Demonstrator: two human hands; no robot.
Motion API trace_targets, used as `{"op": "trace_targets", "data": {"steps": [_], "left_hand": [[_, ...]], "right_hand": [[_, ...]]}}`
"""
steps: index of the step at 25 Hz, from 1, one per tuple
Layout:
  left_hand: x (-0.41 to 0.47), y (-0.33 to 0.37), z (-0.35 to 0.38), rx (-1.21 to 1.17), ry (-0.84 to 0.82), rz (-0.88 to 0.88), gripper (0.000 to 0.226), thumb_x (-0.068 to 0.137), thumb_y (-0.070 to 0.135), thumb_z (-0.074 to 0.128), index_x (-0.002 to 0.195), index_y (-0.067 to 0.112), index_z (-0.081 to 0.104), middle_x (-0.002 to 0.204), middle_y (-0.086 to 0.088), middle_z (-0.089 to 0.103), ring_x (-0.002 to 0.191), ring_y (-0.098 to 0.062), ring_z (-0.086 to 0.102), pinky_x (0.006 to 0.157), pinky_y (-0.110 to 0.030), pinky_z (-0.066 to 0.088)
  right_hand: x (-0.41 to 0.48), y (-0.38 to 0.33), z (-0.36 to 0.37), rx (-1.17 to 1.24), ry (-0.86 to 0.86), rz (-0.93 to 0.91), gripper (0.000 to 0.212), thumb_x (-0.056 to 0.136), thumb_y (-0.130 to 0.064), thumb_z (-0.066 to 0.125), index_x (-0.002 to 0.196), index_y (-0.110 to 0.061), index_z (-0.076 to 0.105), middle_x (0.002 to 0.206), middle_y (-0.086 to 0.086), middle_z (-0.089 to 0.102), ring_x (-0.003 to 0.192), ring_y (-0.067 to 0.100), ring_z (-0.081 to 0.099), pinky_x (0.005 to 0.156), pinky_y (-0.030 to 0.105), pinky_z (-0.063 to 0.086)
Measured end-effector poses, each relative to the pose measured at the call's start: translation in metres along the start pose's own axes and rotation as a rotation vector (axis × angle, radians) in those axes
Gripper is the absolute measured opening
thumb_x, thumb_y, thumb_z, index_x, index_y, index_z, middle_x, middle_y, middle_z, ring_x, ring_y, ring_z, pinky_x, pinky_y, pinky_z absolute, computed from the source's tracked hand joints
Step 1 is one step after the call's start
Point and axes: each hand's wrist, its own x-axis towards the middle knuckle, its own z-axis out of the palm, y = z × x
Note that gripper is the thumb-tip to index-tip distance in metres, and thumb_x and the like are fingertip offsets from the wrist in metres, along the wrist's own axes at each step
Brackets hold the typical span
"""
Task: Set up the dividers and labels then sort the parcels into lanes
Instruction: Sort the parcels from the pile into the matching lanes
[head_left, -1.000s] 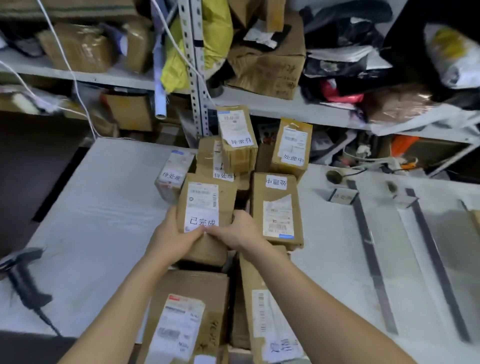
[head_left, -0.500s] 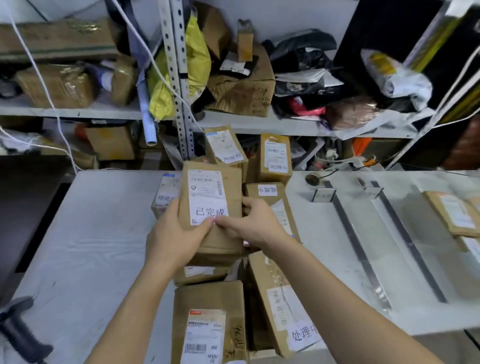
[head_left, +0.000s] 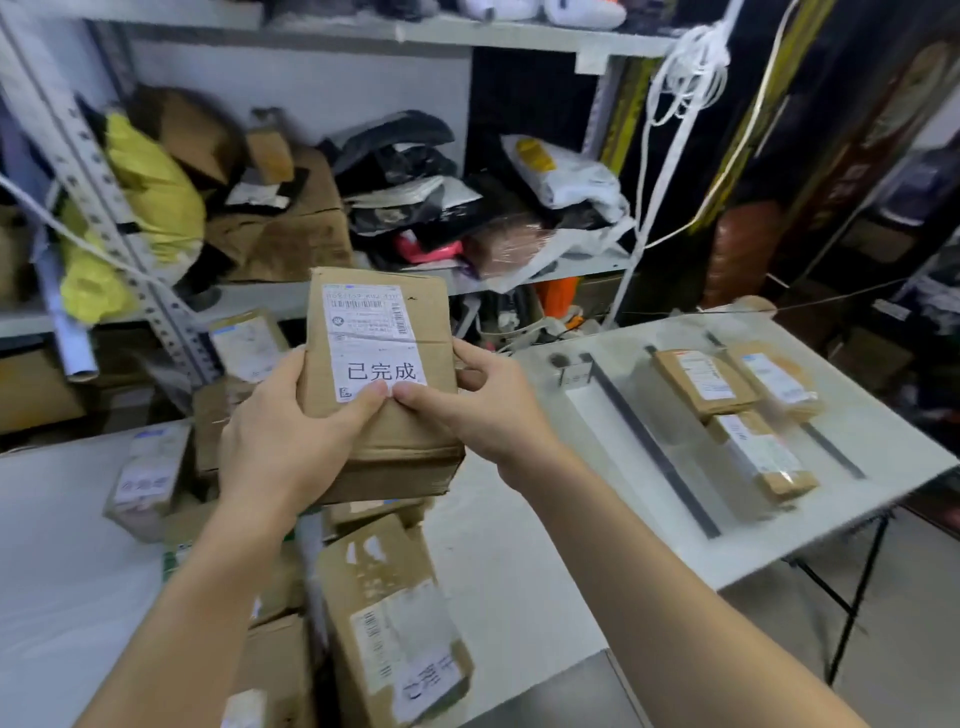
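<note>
White desk, its right end on black folding legs. Two dark divider strips lie flat across the right part, roughly parallel: near strip fully exposed, far strip partly hidden by parcels. A small metal label holder stands at the near strip's back end. Three brown labelled parcels lie flat to the right of the near strip, close together. Left-centre: loose heap of brown parcels, some stacked, labels mostly up.

Illegible: fine print on held parcel. Blurred: lane parcels on worktop. Cut off at bottom edge: parcel pile.
</note>
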Motion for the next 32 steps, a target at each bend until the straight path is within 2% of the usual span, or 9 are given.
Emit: {"op": "trace_targets", "data": {"steps": [4, 9, 12, 14, 19, 22, 25, 27, 32], "left_hand": [[-0.022, 0.067, 0.080, -0.010, -0.089, 0.046, 0.056, 0.072, 0.076, 0.063, 0.121, 0.049, 0.054, 0.110, 0.019, 0.067, 0.107, -0.021, 0.063, 0.094, -0.050, 0.052], [-0.042, 0.145, 0.196, -0.157, -0.189, 0.051, 0.054, 0.072, 0.066, 0.073, 0.121, 0.052, 0.056, 0.114, 0.021, 0.068, 0.109, -0.015, 0.065, 0.092, -0.047, 0.056], [-0.047, 0.190, 0.260, -0.298, -0.295, 0.029, 0.035, 0.090, 0.036, 0.073, 0.122, 0.041, 0.060, 0.118, 0.016, 0.069, 0.109, -0.011, 0.065, 0.089, -0.035, 0.055], [-0.047, 0.215, 0.303, -0.351, -0.364, 0.018, 0.036, 0.095, 0.027, 0.069, 0.130, 0.034, 0.062, 0.117, 0.014, 0.070, 0.107, -0.010, 0.067, 0.082, -0.029, 0.053], [-0.021, 0.243, 0.399, -0.445, -0.471, -0.044, 0.042, 0.096, 0.029, 0.068, 0.137, 0.033, 0.058, 0.123, 0.010, 0.070, 0.108, -0.012, 0.068, 0.079, -0.026, 0.056], [-0.001, 0.249, 0.456, -0.470, -0.504, -0.064, 0.051, 0.092, 0.036, 0.072, 0.140, 0.035, 0.054, 0.123, 0.010, 0.069, 0.106, -0.011, 0.069, 0.076, -0.027, 0.059], [0.024, 0.249, 0.508, -0.441, -0.526, -0.101, 0.069, 0.077, 0.057, 0.074, 0.140, 0.046, 0.050, 0.125, 0.013, 0.068, 0.108, -0.014, 0.068, 0.086, -0.041, 0.061], [0.034, 0.246, 0.535, -0.420, -0.527, -0.124, 0.072, 0.069, 0.065, 0.071, 0.137, 0.052, 0.050, 0.123, 0.017, 0.068, 0.108, -0.014, 0.068, 0.087, -0.043, 0.061], [0.050, 0.246, 0.585, -0.391, -0.520, -0.196, 0.059, 0.089, 0.043, 0.070, 0.144, 0.045, 0.047, 0.131, 0.016, 0.064, 0.115, -0.012, 0.064, 0.092, -0.041, 0.060]], "right_hand": [[-0.013, 0.011, -0.108, 0.032, 0.056, -0.056, 0.051, 0.072, -0.027, 0.089, 0.120, -0.031, 0.072, 0.108, -0.008, 0.078, 0.099, 0.011, 0.075, 0.091, 0.040, 0.061], [-0.022, 0.030, -0.254, 0.016, 0.128, -0.068, 0.051, 0.068, -0.035, 0.091, 0.114, -0.040, 0.072, 0.106, -0.012, 0.078, 0.098, 0.007, 0.074, 0.089, 0.039, 0.061], [-0.021, 0.037, -0.331, 0.034, 0.172, -0.053, 0.056, 0.069, -0.029, 0.091, 0.121, -0.035, 0.070, 0.109, -0.009, 0.078, 0.099, 0.009, 0.074, 0.091, 0.039, 0.061], [-0.013, 0.039, -0.377, 0.003, 0.197, -0.035, 0.058, 0.071, -0.027, 0.091, 0.124, -0.034, 0.069, 0.109, -0.010, 0.078, 0.098, 0.007, 0.074, 0.091, 0.039, 0.061], [0.027, 0.054, -0.466, -0.071, 0.213, 0.028, 0.044, 0.077, -0.026, 0.088, 0.109, -0.046, 0.066, 0.105, -0.011, 0.078, 0.096, 0.009, 0.075, 0.083, 0.034, 0.062], [0.058, 0.077, -0.506, -0.133, 0.252, 0.077, 0.053, 0.077, -0.031, 0.087, 0.125, -0.039, 0.066, 0.106, -0.010, 0.078, 0.094, 0.009, 0.075, 0.083, 0.035, 0.063], [0.098, 0.100, -0.539, -0.196, 0.231, 0.153, 0.068, 0.078, -0.034, 0.087, 0.139, -0.035, 0.059, 0.114, -0.007, 0.076, 0.097, 0.011, 0.075, 0.085, 0.037, 0.063], [0.121, 0.113, -0.558, -0.220, 0.209, 0.208, 0.074, 0.077, -0.036, 0.088, 0.143, -0.034, 0.054, 0.120, -0.007, 0.074, 0.099, 0.011, 0.073, 0.082, 0.034, 0.063], [0.169, 0.149, -0.592, -0.185, 0.120, 0.289, 0.058, 0.081, -0.025, 0.086, 0.126, -0.046, 0.055, 0.102, -0.018, 0.073, 0.085, 0.000, 0.073, 0.069, 0.021, 0.059]]}}
